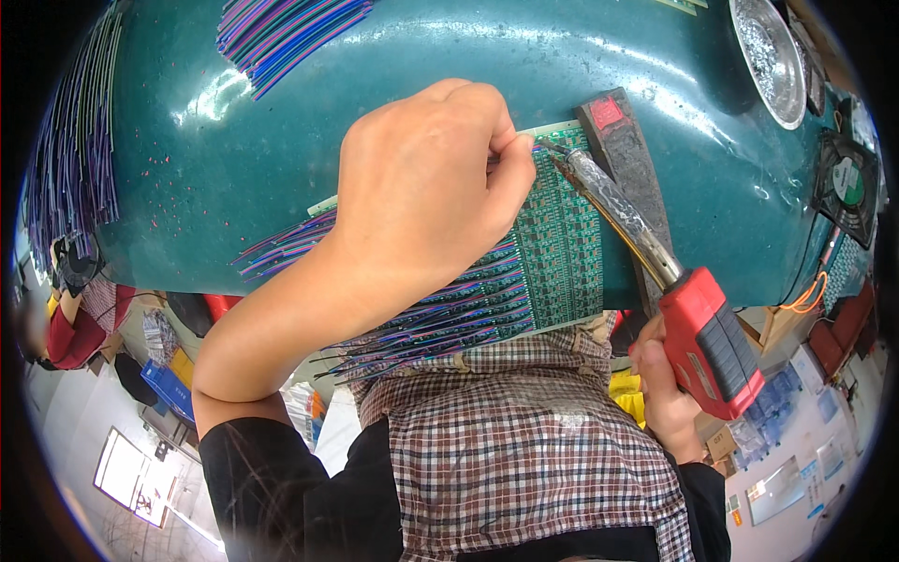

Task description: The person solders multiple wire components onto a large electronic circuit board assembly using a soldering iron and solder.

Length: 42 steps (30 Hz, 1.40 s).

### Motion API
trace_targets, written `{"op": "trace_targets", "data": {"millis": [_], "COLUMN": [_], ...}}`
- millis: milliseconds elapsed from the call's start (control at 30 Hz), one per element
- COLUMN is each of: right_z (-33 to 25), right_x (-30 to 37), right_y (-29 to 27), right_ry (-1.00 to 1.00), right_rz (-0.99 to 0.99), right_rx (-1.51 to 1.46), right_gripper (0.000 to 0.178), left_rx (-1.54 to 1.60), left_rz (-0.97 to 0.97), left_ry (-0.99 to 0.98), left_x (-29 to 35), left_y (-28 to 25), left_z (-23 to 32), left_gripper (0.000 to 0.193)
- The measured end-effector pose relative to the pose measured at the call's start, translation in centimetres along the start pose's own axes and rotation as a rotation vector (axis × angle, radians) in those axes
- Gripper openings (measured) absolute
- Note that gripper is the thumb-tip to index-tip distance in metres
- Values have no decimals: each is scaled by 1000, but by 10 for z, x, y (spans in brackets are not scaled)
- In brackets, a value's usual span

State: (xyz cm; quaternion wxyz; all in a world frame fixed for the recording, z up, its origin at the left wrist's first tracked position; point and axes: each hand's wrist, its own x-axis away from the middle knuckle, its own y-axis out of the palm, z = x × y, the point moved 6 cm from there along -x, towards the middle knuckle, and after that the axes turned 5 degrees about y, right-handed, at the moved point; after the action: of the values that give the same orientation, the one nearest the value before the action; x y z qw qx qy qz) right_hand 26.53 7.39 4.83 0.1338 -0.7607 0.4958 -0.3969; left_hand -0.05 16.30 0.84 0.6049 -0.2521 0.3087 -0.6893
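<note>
A panel of green circuit boards [564, 244] lies at the table's near edge, with rows of thin coloured wires [440, 323] attached and trailing left. Above its upper part my left hand [426, 173] is closed in a pinch. A purplish wire end shows at the fingertips; the rest of it is hidden by the hand. My right hand [667, 389] is wrapped round the red and black handle of a soldering iron [702, 342]. The iron slants up and left, its tip close beside my left fingertips, at the panel. A dark bar [629, 159] with a red patch rests along the panel's right side.
A bundle of coloured wires [295, 37] lies at the far side of the green table [234, 159], and another wire bundle [75, 140] hangs at the left. At the far right stand a metal bowl [770, 61] and a small black fan [846, 187]. Another person's red sleeve [80, 332] shows at left.
</note>
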Motion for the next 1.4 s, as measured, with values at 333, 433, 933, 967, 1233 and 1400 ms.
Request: {"op": "trace_targets", "data": {"millis": [333, 433, 933, 967, 1233, 1400], "right_z": [3, 4, 3, 3, 5, 6], "right_x": [9, 9, 5, 6, 2, 4], "right_y": [-4, -1, 1, 1, 3, 3], "right_ry": [49, 49, 7, 23, 6, 45], "right_rz": [68, 40, 62, 75, 53, 47], "right_rx": [-25, 4, -136, -140, -138, -133], "right_gripper": [6, 5, 5, 4, 8, 6], "left_rx": [-25, -29, -41, -45, 0, 32], "left_rz": [0, -4, -5, -4, -17, -32], "left_ry": [6, 1, 21, 29, 8, -3], "left_x": [1, 1, 1, 0, 0, -2], "left_y": [1, 1, 2, 1, 2, 4], "left_z": [3, 2, 2, 2, -2, -4], "left_gripper": [20, 20, 18, 18, 18, 18]}}
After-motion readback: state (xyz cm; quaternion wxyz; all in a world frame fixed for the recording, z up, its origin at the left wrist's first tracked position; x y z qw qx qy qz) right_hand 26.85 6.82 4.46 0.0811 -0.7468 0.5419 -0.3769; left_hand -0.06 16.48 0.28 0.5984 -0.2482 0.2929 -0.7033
